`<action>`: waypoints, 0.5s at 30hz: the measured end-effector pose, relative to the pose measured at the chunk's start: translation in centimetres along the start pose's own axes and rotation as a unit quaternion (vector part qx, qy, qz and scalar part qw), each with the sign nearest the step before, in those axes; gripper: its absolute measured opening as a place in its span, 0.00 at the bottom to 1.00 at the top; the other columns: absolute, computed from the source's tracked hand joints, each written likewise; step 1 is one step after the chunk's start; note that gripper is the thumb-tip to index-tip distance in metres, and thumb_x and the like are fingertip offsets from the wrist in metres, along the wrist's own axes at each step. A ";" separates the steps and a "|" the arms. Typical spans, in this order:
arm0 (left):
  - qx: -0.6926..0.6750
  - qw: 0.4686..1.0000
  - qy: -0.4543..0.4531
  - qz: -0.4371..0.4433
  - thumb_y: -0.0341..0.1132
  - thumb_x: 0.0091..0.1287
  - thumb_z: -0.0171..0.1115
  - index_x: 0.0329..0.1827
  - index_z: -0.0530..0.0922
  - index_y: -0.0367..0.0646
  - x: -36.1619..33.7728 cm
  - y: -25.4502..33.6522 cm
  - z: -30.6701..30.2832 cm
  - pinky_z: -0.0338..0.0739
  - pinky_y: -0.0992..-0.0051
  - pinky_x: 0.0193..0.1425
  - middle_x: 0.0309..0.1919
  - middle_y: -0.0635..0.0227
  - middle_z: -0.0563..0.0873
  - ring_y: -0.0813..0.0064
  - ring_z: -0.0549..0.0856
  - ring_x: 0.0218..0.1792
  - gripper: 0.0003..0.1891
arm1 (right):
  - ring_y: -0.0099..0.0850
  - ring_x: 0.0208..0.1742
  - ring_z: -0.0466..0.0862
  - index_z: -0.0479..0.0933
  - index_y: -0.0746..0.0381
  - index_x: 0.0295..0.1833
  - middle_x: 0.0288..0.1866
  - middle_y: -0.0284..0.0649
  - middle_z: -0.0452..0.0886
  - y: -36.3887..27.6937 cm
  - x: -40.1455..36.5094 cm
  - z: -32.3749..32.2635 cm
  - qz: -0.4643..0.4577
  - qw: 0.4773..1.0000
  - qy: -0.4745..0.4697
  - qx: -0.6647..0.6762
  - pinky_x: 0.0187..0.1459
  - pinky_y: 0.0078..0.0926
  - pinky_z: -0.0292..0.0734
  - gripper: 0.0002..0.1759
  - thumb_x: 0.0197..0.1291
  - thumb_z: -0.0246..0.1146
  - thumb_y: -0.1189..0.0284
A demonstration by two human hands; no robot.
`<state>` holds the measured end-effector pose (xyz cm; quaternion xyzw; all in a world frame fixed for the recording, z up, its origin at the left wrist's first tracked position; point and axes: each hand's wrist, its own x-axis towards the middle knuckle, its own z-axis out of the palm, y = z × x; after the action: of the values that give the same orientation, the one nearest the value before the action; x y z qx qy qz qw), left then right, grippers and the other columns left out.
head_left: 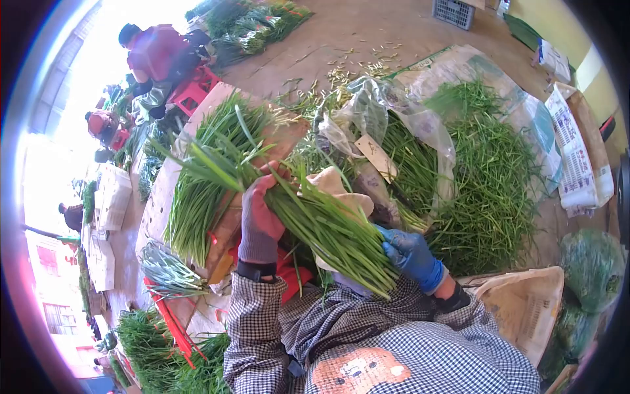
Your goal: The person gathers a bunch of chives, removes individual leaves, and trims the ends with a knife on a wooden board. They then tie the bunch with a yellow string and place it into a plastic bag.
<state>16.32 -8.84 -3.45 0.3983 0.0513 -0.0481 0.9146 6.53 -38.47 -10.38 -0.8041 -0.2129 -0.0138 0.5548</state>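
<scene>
A bunch of long green chives (335, 230) lies slantwise across my lap, its leaves spreading to the upper left. Wrapped round the bunch's upper part is my left hand (261, 209), in a pink and grey glove. My right hand (415, 257), in a blue glove, closes on the lower right end; its fingertips are partly hidden by the stalks. Beside my left hand, more chives (197, 217) are stacked on a wooden board (157, 197). A bundle of paler, greyish green stalks (172, 269) sits nearer me on that board.
An opened plastic bag (430, 144) holds more chives, beside a large loose heap (485, 190) on sheeting. Red ties (172, 322) hang from the board's edge. A woven sack (525, 308) is at my right. Co-workers (154, 56) sit at the upper left; a grey crate (453, 13) stands behind.
</scene>
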 end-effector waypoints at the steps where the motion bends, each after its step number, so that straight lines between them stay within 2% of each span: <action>1: 0.000 1.000 0.002 0.003 0.30 0.64 0.57 0.56 0.77 0.41 0.5 -0.1 0.4 0.81 0.63 0.52 0.48 0.62 0.84 0.65 0.84 0.47 0.16 | 0.45 0.46 0.87 0.76 0.63 0.64 0.49 0.53 0.84 0.1 -0.5 0.2 -0.002 1.000 -0.003 0.000 0.49 0.34 0.81 0.23 0.63 0.61 0.72; 3: 0.028 0.999 0.043 -0.002 0.30 0.65 0.57 0.55 0.78 0.41 1.3 -0.3 1.2 0.81 0.63 0.52 0.48 0.64 0.84 0.65 0.84 0.46 0.16 | 0.41 0.52 0.86 0.75 0.64 0.64 0.55 0.52 0.83 0.1 -0.9 0.5 0.015 0.997 0.018 0.076 0.54 0.34 0.79 0.24 0.65 0.63 0.66; 4: 0.027 0.999 0.045 0.002 0.30 0.65 0.57 0.55 0.78 0.41 1.8 -0.4 1.5 0.81 0.63 0.52 0.48 0.64 0.84 0.65 0.84 0.46 0.16 | 0.41 0.52 0.86 0.75 0.64 0.64 0.55 0.52 0.83 -0.2 -1.0 0.4 0.013 0.997 0.015 0.076 0.54 0.34 0.79 0.24 0.65 0.63 0.66; 6: 0.071 0.996 0.044 0.005 0.31 0.65 0.57 0.55 0.78 0.40 2.5 -0.5 2.3 0.82 0.63 0.49 0.45 0.64 0.83 0.65 0.84 0.43 0.15 | 0.39 0.55 0.85 0.71 0.63 0.68 0.58 0.52 0.81 -1.1 -0.9 0.1 0.022 0.988 -0.001 0.150 0.56 0.35 0.78 0.34 0.61 0.68 0.56; 7: 0.093 0.995 0.044 0.006 0.31 0.66 0.57 0.55 0.78 0.39 2.7 -0.6 2.7 0.82 0.63 0.48 0.44 0.64 0.83 0.66 0.84 0.41 0.15 | 0.39 0.55 0.85 0.71 0.63 0.68 0.58 0.52 0.81 -1.8 -0.8 -0.1 0.020 0.988 -0.005 0.150 0.56 0.35 0.78 0.34 0.61 0.68 0.56; 9: 0.080 0.995 0.053 0.015 0.33 0.65 0.57 0.54 0.78 0.39 3.1 -1.1 3.7 0.83 0.63 0.46 0.41 0.65 0.83 0.68 0.85 0.39 0.15 | 0.41 0.55 0.84 0.65 0.63 0.72 0.58 0.53 0.80 -3.3 -0.5 -0.3 0.070 0.993 -0.082 0.037 0.55 0.35 0.78 0.48 0.51 0.73 0.49; 13: 0.058 0.997 0.048 0.010 0.35 0.64 0.58 0.52 0.78 0.39 4.5 -2.1 5.8 0.82 0.65 0.46 0.36 0.66 0.81 0.69 0.84 0.37 0.15 | 0.40 0.57 0.83 0.68 0.63 0.70 0.60 0.50 0.79 -2.8 -0.6 1.7 0.046 0.996 -0.057 -0.043 0.58 0.31 0.77 0.50 0.44 0.78 0.51; 15: 0.134 0.989 0.032 0.057 0.36 0.64 0.59 0.49 0.80 0.38 4.2 -2.2 8.0 0.81 0.69 0.46 0.35 0.67 0.81 0.71 0.83 0.36 0.14 | 0.45 0.52 0.85 0.71 0.64 0.66 0.54 0.51 0.82 -1.6 -0.4 2.2 0.064 0.996 -0.006 -0.068 0.53 0.33 0.80 0.45 0.44 0.78 0.56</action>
<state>20.63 -16.45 -0.18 0.5211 0.0511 0.0106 0.8519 5.09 -36.21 -9.91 -0.8521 -0.1627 0.0123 0.4973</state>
